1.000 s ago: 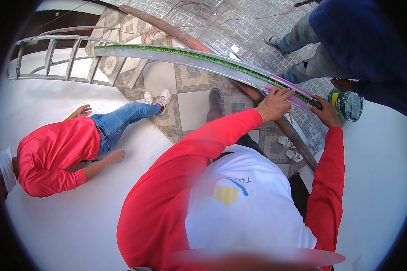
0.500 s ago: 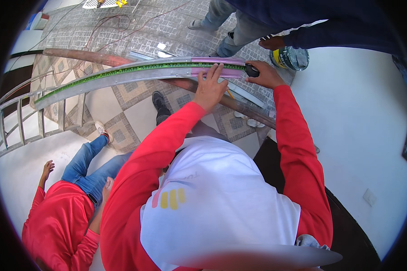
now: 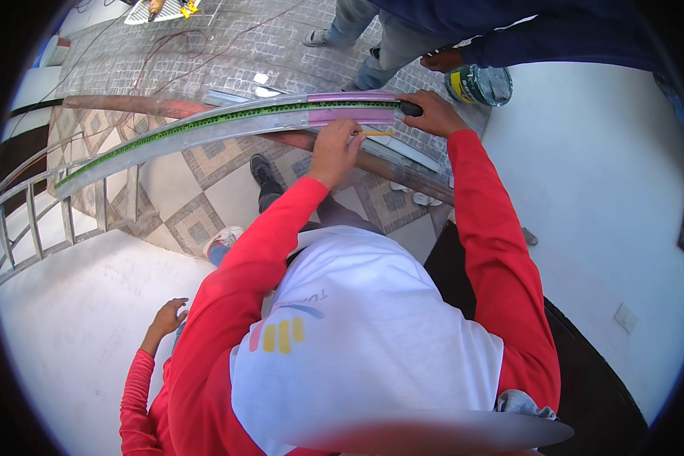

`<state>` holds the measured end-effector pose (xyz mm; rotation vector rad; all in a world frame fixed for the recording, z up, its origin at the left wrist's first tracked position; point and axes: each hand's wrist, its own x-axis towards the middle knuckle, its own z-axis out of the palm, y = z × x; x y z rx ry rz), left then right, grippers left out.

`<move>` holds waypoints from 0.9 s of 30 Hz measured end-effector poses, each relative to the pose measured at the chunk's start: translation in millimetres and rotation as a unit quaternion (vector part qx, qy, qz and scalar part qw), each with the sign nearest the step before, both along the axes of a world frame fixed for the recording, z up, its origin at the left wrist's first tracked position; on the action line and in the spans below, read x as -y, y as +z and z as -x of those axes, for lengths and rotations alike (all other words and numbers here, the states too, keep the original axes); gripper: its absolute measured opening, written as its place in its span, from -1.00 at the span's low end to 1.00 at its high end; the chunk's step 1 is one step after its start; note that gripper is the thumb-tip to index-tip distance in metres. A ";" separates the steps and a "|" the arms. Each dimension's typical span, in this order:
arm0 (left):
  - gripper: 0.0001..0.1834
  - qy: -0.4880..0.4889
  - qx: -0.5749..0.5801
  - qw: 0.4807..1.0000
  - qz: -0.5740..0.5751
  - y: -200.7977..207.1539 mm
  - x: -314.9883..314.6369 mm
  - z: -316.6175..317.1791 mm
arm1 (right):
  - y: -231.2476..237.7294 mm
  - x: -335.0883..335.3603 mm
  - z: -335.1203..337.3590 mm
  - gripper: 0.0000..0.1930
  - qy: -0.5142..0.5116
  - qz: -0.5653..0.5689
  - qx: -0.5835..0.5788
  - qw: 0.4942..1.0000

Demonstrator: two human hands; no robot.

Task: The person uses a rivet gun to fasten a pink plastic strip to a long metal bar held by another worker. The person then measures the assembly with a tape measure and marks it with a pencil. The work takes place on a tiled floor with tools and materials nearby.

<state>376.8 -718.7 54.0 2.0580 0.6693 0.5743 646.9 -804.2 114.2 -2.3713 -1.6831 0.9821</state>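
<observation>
A long grey metal channel (image 3: 281, 122) stretches across in front of me. Its right end has a pink stretch (image 3: 351, 115). Along its length lies the green blade (image 3: 205, 121) of a tape measure (image 3: 410, 109), whose black case is gripped in my right hand (image 3: 438, 115) at the pink end. My left hand (image 3: 333, 154) is closed at the channel's near edge, on the pink part. A yellow pencil (image 3: 378, 134) sticks out to the right from its fingers.
A reddish-brown pipe (image 3: 387, 171) runs beneath the channel. At left stands a metal ladder (image 3: 64, 205). A co-worker in red (image 3: 148, 395) is at lower left; another in dark blue (image 3: 555, 45) stands far right by a bucket (image 3: 480, 84). Red cables (image 3: 156, 57) lie on the paving.
My left hand has gone from spread fingers on the channel to a closed grip, its pencil now pointing right along the near edge. The co-worker in red has shifted lower and rightward.
</observation>
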 end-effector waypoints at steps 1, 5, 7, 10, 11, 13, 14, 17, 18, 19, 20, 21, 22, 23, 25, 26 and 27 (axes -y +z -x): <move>-0.85 0.012 -0.004 0.999 0.032 -1.5 -3.0 5.2 | -1.2 0.3 0.0 -0.39 0.000 -0.006 0.004 1.000; -0.90 0.132 0.080 0.936 0.318 -0.2 -23.2 24.2 | -6.4 1.8 -2.5 -0.40 0.006 -0.021 0.009 1.000; -0.90 0.136 0.212 0.898 0.360 15.0 -34.7 39.2 | -8.4 2.9 -4.4 -0.40 0.009 -0.018 0.006 1.000; -0.91 0.070 0.198 0.948 0.240 57.0 -36.2 74.3 | -11.2 4.0 -6.8 -0.40 0.002 -0.006 0.004 1.000; -0.89 -0.041 0.086 0.984 0.149 74.4 -35.9 97.2 | -12.4 4.1 -7.1 -0.40 -0.002 -0.006 0.005 1.000; -0.88 -0.159 -0.032 0.977 0.141 91.7 -24.7 119.8 | -13.9 3.7 -7.3 -0.40 -0.003 -0.011 0.001 1.000; -0.89 -0.166 -0.035 0.958 0.230 91.5 -14.6 123.7 | -14.3 3.5 -7.1 -0.39 -0.002 -0.017 -0.004 1.000; -0.87 -0.110 -0.005 0.858 0.502 67.8 12.3 120.7 | -13.7 1.9 -6.9 -0.39 0.001 -0.022 -0.007 1.000; -0.85 -0.078 0.012 0.804 0.589 56.2 22.4 118.0 | -13.4 1.9 -6.8 -0.39 -0.001 -0.012 -0.004 1.000; -0.85 -0.091 0.007 0.798 0.596 44.9 30.6 116.4 | -13.1 1.7 -7.1 -0.39 -0.001 -0.016 -0.002 1.000; -0.83 -0.102 0.002 0.791 0.604 35.3 38.6 115.3 | -12.8 2.1 -7.1 -0.39 -0.001 -0.011 0.000 1.000; -0.82 -0.103 -0.027 0.785 0.610 28.1 45.5 115.4 | -12.9 2.4 -7.0 -0.38 -0.002 -0.008 0.002 1.000; -0.83 -0.129 -0.020 0.791 0.598 23.7 50.3 116.3 | -12.9 3.0 -6.9 -0.38 0.001 -0.009 0.003 1.000; -0.83 -0.146 -0.038 0.798 0.584 21.7 53.2 116.5 | -13.4 3.4 -6.7 -0.38 0.003 -0.012 0.004 1.000; -0.79 -0.139 -0.040 0.826 0.544 20.9 47.2 111.2 | -14.8 4.2 -6.7 -0.37 0.001 -0.016 0.000 1.000; -0.79 -0.088 -0.036 0.843 0.529 19.4 37.3 102.3 | -15.6 4.3 -6.8 -0.37 -0.002 -0.018 -0.005 1.000; -0.78 -0.037 -0.021 0.857 0.514 16.8 24.1 89.8 | -16.4 4.8 -6.7 -0.37 -0.004 -0.018 -0.013 1.000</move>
